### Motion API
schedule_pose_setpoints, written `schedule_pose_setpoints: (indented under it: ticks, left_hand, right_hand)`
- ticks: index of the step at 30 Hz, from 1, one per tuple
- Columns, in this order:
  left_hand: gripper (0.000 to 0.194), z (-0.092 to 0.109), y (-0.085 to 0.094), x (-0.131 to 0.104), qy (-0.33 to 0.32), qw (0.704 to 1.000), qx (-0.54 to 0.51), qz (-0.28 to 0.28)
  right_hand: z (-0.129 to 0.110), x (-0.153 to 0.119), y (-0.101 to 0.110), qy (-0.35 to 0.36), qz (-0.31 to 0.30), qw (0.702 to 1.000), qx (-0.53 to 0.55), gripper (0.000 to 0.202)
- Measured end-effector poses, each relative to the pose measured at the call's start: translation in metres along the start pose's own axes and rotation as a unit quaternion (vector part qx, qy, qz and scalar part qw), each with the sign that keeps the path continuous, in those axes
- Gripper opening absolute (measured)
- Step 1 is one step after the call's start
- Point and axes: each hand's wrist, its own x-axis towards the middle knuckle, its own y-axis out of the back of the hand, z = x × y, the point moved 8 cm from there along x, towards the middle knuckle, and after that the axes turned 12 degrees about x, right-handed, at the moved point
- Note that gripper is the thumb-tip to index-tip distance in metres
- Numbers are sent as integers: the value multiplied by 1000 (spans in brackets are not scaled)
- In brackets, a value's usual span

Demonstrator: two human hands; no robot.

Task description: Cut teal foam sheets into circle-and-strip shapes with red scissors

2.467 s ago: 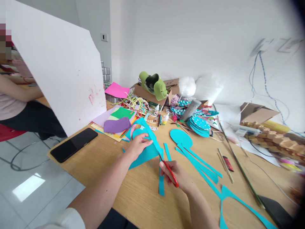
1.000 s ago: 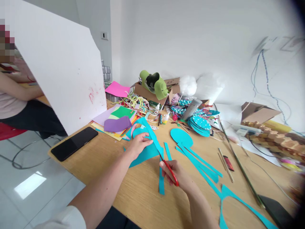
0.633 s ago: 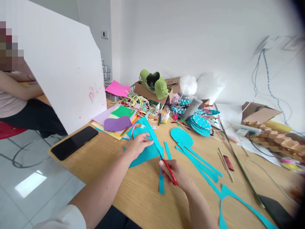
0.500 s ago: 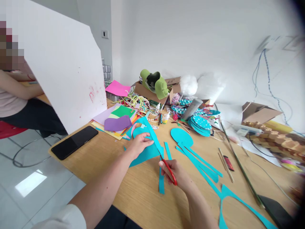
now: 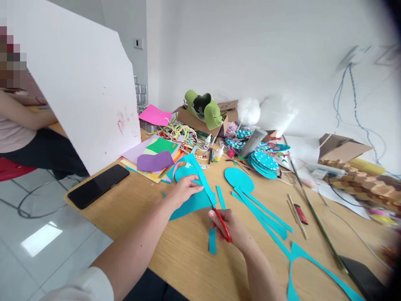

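My left hand (image 5: pixel 185 190) pinches a turquoise felt-like sheet (image 5: pixel 191 205), with a long narrow strip (image 5: pixel 200 173) of it rising past the fingers. My right hand (image 5: pixel 231 228) grips red-handled scissors (image 5: pixel 223 225), whose blades meet the sheet at the lower end of that strip. Under the right hand lies a loose turquoise strip (image 5: pixel 212 242). Just beyond, a short strip (image 5: pixel 221 197) and a round turquoise piece (image 5: pixel 238 179) rest on the table. Curved turquoise offcuts (image 5: pixel 266 219) trail to the right.
A black phone (image 5: pixel 98 186) lies by the left edge. Coloured sheets (image 5: pixel 155 161), a steel bottle (image 5: pixel 253 143), dotted turquoise discs (image 5: pixel 263 164) and a cardboard box (image 5: pixel 191 121) crowd the back. Thin sticks (image 5: pixel 297 217) lie right. Behind a white panel (image 5: pixel 84 83) sits another person (image 5: pixel 19 121).
The scissors and my right hand have shifted very slightly to the left. My left hand keeps its hold on the turquoise sheet, and the other things lie as before.
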Motion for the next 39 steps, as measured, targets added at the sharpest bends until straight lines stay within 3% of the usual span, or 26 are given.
schedule_pose_setpoints:
  ticks: [14,24,39]
  left_hand:
    - [42,4,-6,-2,-25,996,74,-36]
    - [45,2,-3,1,-34,997,62,-11]
    - [36,5,-11,-1,-51,995,61,-57]
  right_hand:
    - [-4,-2,0,-11,15,1000,-11,59]
    - [2,4,-1,-4,22,1000,7,58]
    - [1,4,-3,-4,30,999,18,58]
